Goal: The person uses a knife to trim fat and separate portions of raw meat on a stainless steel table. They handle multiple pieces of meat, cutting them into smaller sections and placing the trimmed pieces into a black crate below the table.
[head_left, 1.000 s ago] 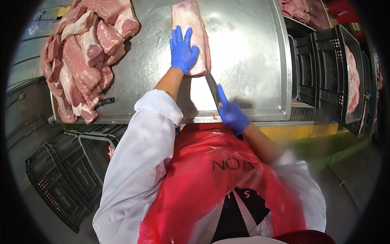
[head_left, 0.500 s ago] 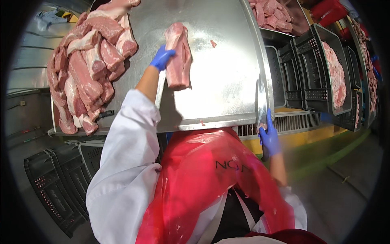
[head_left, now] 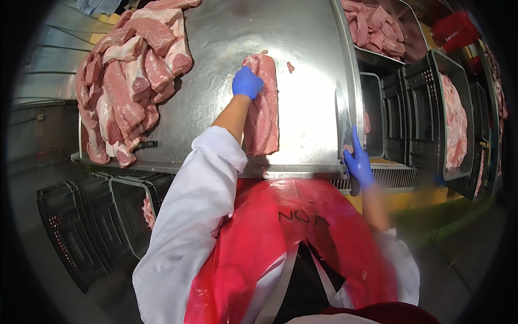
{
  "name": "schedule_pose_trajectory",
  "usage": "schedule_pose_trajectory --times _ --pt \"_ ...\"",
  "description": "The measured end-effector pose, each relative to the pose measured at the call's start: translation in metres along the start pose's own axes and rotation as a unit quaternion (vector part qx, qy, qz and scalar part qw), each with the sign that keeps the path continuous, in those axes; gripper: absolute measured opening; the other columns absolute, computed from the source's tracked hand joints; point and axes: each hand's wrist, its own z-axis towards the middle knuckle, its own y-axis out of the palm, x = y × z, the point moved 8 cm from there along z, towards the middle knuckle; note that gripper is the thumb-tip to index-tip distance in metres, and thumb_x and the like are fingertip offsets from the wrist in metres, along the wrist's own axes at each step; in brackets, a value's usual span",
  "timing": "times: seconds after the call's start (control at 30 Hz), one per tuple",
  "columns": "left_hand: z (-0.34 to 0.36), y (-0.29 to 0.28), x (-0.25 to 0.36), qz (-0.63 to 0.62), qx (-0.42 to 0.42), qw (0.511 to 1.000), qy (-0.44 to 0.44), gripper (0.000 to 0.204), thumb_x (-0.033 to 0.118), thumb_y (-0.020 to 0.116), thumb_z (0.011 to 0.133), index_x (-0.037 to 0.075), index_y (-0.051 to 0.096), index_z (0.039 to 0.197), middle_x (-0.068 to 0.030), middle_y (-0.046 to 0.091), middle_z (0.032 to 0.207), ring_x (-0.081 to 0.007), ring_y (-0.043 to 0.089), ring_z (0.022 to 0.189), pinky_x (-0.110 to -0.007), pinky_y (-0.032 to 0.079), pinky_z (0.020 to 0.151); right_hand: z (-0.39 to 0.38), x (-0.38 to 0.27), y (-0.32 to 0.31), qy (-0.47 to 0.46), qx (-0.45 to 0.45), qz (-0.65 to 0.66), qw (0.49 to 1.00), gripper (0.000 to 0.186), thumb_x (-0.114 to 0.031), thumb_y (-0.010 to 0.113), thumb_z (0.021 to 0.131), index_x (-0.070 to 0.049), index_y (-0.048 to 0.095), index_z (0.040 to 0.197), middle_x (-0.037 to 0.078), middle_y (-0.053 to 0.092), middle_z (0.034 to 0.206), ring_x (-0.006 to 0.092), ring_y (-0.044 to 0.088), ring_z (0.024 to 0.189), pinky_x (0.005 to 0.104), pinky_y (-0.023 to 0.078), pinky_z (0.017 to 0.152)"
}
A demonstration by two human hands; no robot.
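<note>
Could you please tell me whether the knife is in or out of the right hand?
The knife is in the right hand: its blade extends ahead, its dark handle shows behind.

Meat-proc. rm; raw meat (head_left: 265, 119) on steel tbl (head_left: 310, 110); w/ stacked crates (head_left: 422, 108)

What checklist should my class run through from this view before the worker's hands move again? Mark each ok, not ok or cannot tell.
1. Left hand on the meat piece: ok, near its far end.
2. Knife in the right hand: ok, at the right edge of the metal table.
3. Knife apart from the left hand: ok.
4. No loose scrap beside the meat piece: not ok, one lies to its right.
5. Knife sharp: cannot tell.
</note>
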Motion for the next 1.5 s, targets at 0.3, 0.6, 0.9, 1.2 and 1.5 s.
schedule_pose_trajectory --times 0.3,0.6,0.9,1.2,1.5 --pt "0.0 -0.02 -0.044 -0.209 0.068 0.975 0.015 0.033 0.023 0.063 0.077 -0.003 0.069 0.096 -0.0255 0.07 0.093 -0.0392 0.068 0.088 -0.045 0.052 0.08 0.182 -0.089 0.12 -0.022 -0.129 0.034 0.991 0.082 -0.016 0.053 0.096 -0.03 0.007 0.162 0.011 0.066 0.083 0.0142 0.057 0.057 0.0308 0.053 0.059" --pt "-0.039 -0.117 0.049 -0.139 0.203 0.95 0.194 0.016 0.012 0.058 0.083 -0.003 0.062 0.089 -0.0244 0.061 0.085 -0.0413 0.06 0.085 -0.047 0.048 0.074 0.259 -0.116 0.223 -0.061 -0.502 -0.131 0.853 0.076 -0.011 0.046 0.094 -0.023 0.014 0.162 0.013 0.07 0.084 0.0219 0.067 0.062 0.0334 0.056 0.061" --pt "-0.152 -0.187 0.035 -0.495 0.137 0.849 0.127 0.008 -0.002 0.055 0.095 0.003 0.06 0.094 0.0012 0.056 0.088 -0.0061 0.05 0.079 -0.023 0.041 0.068 0.12 -0.114 0.236 -0.089 -0.529 -0.185 0.824 0.078 -0.014 0.048 0.093 -0.028 0.014 0.162 0.009 0.063 0.068 0.016 0.059 0.05 0.0321 0.051 0.052" --pt "-0.262 -0.25 -0.068 -0.657 0.172 0.725 0.111 0.059 0.003 0.051 0.072 0.0 0.051 0.131 -0.01 0.057 0.12 -0.0244 0.055 0.106 -0.037 0.046 0.086 0.069 -0.125 0.183 -0.103 -0.611 -0.238 0.748 0.075 -0.017 0.044 0.097 -0.032 0.011 0.162 0.007 0.065 0.072 0.0153 0.058 0.048 0.0321 0.053 0.058" --pt "-0.354 -0.419 -0.107 -0.539 0.396 0.721 0.182 0.054 0.018 0.05 0.087 -0.013 0.051 0.131 -0.0251 0.061 0.122 -0.0339 0.061 0.107 -0.043 0.048 0.089 0.031 -0.115 0.244 -0.255 -0.604 -0.224 0.721 0.075 -0.017 0.048 0.096 -0.037 0.015 0.161 0.008 0.065 0.08 0.0176 0.062 0.067 0.0331 0.054 0.065"
